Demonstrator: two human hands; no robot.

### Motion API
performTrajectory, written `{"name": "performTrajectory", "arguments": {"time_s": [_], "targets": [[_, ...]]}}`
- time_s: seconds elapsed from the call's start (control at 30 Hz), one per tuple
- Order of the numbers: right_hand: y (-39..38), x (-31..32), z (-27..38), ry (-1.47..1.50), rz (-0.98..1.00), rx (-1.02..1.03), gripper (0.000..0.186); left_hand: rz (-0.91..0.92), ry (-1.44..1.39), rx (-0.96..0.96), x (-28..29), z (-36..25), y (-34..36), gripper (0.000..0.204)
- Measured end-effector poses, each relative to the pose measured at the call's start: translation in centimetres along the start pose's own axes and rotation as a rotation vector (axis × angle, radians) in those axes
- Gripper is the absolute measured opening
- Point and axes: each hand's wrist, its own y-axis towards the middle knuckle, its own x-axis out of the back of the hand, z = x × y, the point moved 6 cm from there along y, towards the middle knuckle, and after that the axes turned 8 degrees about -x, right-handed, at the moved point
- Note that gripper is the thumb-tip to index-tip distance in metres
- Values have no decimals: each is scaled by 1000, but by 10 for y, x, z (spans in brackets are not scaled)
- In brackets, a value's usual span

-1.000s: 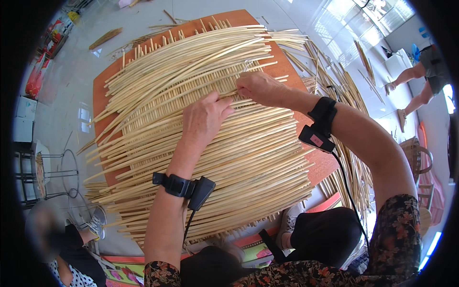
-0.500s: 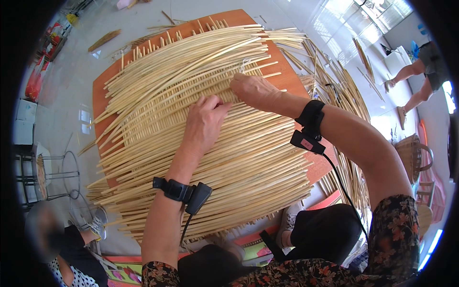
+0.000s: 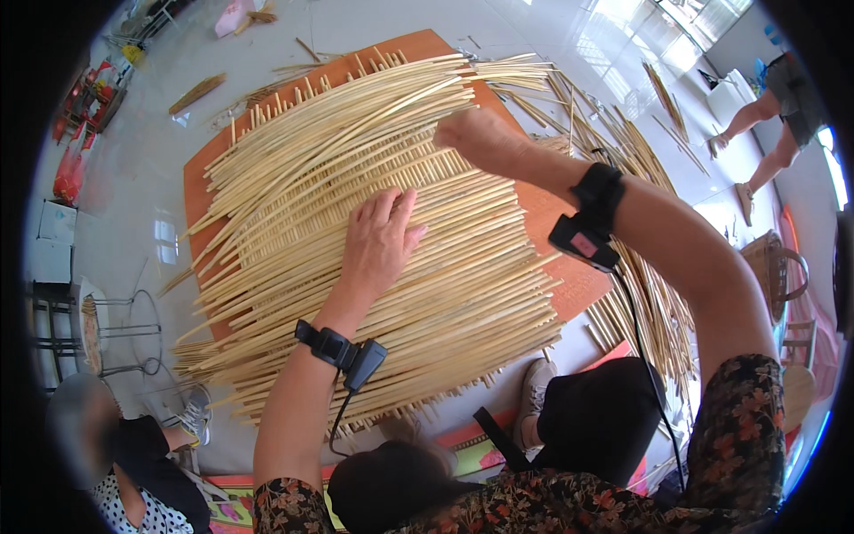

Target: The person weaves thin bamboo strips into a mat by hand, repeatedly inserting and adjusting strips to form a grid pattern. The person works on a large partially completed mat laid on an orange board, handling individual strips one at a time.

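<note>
Many long, pale peeled rods [image 3: 382,311] lie across a mat of close, narrower cross sticks [image 3: 347,182], on an orange-brown board [image 3: 206,178]. My left hand [image 3: 379,240] rests on the rods near the middle, fingers loosely spread and lying across them, gripping nothing. Up and to its right, over the upper part of the woven strip, my right hand [image 3: 480,142] has its fingers curled together, slightly blurred; whatever they hold is hidden. Both wrists carry black strapped devices with cables.
Bundles of loose rods [image 3: 640,249] lie right of the board on the tiled floor [image 3: 578,36]. A wire stand [image 3: 133,329] is at left, a wicker basket [image 3: 765,267] at right. A seated person [image 3: 142,472] is at lower left; another person's legs [image 3: 756,142] show upper right.
My right hand has lifted and moved toward the back of the board. My left hand's fingers have loosened and straightened out on the rods. The view has shifted slightly.
</note>
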Motion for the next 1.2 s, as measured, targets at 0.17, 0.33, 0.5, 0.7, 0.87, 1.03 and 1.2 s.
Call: {"name": "performTrajectory", "arguments": {"time_s": [0.17, 0.33, 0.5, 0.7, 0.87, 1.03, 1.2], "targets": [[-73, 79, 15, 707, -93, -305, 28, 43, 31, -33, -10, 4, -2, 54], [-147, 72, 49, 888, -107, -268, 31, 128, 96, -16, 0, 6, 1, 56], [-184, 49, 54, 1112, -85, -373, 26, 308, 61, 166, 52, -12, -4, 55], [-193, 13, 51, 1084, 63, -421, 23, 545, -231, 324, 116, -53, -68, 46], [-199, -7, 54, 1027, 232, -347, 24, 700, -1040, 847, 129, -155, -156, 48], [-213, 13, 60, 987, 130, -312, 20, 901, -1212, 677, 182, -223, -172, 46], [-220, 24, 69, 927, 55, -248, 19, 884, -1158, 624, 180, -219, -161, 34]]}}
